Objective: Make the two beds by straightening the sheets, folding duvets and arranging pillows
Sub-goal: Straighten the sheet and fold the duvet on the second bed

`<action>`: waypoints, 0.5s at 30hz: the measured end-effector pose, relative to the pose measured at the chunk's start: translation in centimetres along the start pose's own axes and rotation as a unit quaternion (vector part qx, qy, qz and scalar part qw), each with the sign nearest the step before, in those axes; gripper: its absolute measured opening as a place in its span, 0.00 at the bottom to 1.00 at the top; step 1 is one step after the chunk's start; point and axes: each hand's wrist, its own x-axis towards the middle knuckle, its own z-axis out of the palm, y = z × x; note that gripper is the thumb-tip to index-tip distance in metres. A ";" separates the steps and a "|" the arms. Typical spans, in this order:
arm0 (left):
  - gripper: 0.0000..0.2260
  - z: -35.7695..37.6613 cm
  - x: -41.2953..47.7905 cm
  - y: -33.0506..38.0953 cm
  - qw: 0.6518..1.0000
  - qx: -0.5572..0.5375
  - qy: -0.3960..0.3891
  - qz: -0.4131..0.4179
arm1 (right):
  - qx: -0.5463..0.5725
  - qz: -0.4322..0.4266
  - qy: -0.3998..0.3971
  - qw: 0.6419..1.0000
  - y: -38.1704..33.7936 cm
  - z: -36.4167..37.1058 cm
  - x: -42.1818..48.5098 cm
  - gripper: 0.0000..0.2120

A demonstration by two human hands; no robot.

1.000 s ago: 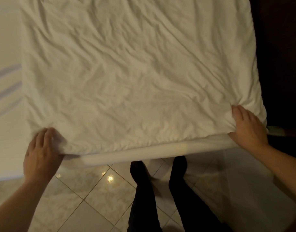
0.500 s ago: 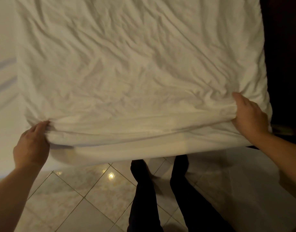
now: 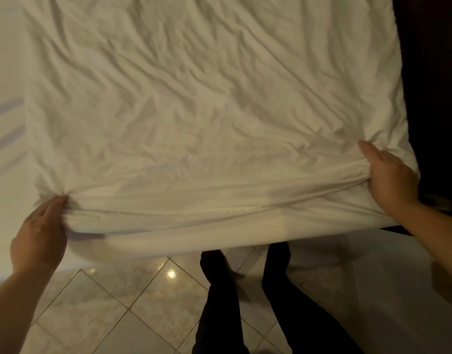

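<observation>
A wrinkled white duvet (image 3: 207, 103) covers the bed and fills most of the view. Its near edge is lifted off the mattress and doubled over into a thick fold (image 3: 194, 221). My left hand (image 3: 40, 236) grips the near left corner of the duvet, fingers bunching the cloth. My right hand (image 3: 391, 177) grips the near right corner, fingers laid over the gathered fabric. Both hands hold the edge above the foot of the bed.
A second white bed surface with faint grey stripes (image 3: 5, 129) lies at the left. Glossy beige floor tiles (image 3: 112, 302) run below, with my dark-trousered legs (image 3: 245, 302) at the foot of the bed. A dark area (image 3: 437, 85) borders the right side.
Both hands have lifted the duvet's near edge off the mattress and drawn it up and forward, so a thick fold now hangs between them.
</observation>
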 end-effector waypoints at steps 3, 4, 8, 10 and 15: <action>0.26 -0.8 -0.6 -0.1 1.000 0.005 -0.027 -0.001 | 0.004 -0.013 -0.036 0.999 1.1 -0.4 -1.2 0.36; 0.26 -1.7 -1.1 0.3 0.999 0.008 -0.045 0.004 | 0.002 -0.022 -0.042 0.999 1.3 -0.9 -1.5 0.37; 0.35 -5.9 -3.2 1.2 0.995 0.032 -0.097 0.012 | 0.010 -0.027 -0.048 0.998 1.8 -4.7 -2.5 0.40; 0.35 -8.2 -4.4 1.7 0.993 0.042 -0.104 0.021 | 0.000 -0.023 -0.062 0.998 2.2 -7.0 -3.1 0.39; 0.33 -14.7 -7.7 2.6 0.987 0.074 -0.134 0.043 | 0.010 0.000 -0.095 0.995 2.5 -13.0 -5.4 0.39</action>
